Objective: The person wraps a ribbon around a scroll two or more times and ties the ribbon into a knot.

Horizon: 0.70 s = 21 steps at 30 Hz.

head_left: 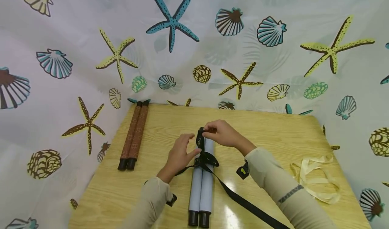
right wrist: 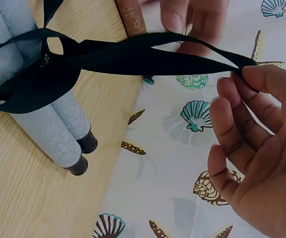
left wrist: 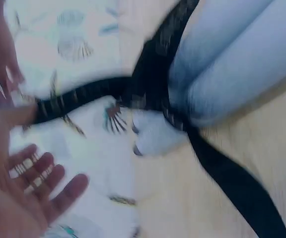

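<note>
Two pale blue-grey patterned scrolls (head_left: 201, 188) with black end caps lie side by side, a black ribbon (head_left: 249, 207) knotted around them. My right hand (head_left: 223, 133) pinches the end of a ribbon loop between thumb and fingertips near the scrolls' far end. In the right wrist view the loop (right wrist: 133, 58) stretches from the knot to the right hand (right wrist: 259, 144). My left hand (head_left: 179, 154) is beside the scrolls' left side, thumb and fingers apart. In the left wrist view the left hand (left wrist: 29, 198) has spread fingers, its thumb close to the ribbon (left wrist: 83, 96); contact is unclear.
Two reddish-brown patterned scrolls (head_left: 135, 134) with black ends lie at the table's left. A loose cream ribbon (head_left: 319, 180) is heaped at the right. Cloth printed with shells and starfish surrounds the wooden table (head_left: 261, 131) at the back and sides.
</note>
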### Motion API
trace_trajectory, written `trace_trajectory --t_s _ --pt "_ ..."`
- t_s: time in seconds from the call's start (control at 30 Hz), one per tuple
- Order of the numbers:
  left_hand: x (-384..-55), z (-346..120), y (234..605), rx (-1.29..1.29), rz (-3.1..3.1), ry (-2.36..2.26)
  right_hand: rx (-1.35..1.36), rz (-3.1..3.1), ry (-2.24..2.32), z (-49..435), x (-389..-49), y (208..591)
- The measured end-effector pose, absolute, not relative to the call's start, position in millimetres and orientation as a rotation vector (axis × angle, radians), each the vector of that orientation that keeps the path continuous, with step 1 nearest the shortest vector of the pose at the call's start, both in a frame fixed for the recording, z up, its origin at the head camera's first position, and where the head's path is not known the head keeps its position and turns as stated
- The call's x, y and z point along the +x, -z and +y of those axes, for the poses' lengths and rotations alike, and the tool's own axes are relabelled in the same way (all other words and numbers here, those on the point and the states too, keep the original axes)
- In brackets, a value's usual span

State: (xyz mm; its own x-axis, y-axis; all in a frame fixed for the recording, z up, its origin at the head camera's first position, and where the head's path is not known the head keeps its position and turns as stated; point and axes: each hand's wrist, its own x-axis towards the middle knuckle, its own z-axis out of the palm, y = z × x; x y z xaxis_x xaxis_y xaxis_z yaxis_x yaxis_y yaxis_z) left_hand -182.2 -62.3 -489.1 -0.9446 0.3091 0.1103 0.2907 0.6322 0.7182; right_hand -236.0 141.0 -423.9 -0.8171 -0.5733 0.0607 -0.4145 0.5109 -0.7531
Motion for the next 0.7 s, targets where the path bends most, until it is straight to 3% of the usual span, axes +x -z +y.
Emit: trace_trajectory --t_s 0.13,0.3,0.5,0.7 --pt "-210 -72 497 0.627 2.505 -1.493 -0.872 2.543 1.191 140 -236 424" --pt "-218 -71 502 0.653 2.302 -1.686 -0.829 2.479 1.28 142 -238 430" --pt "-218 -73 507 0.602 2.27 -1.788 -0.619 2.58 1.204 151 -244 491" --pt "-218 -76 509 0.563 2.284 -1.793 -0.738 2.773 0.725 155 -243 545"
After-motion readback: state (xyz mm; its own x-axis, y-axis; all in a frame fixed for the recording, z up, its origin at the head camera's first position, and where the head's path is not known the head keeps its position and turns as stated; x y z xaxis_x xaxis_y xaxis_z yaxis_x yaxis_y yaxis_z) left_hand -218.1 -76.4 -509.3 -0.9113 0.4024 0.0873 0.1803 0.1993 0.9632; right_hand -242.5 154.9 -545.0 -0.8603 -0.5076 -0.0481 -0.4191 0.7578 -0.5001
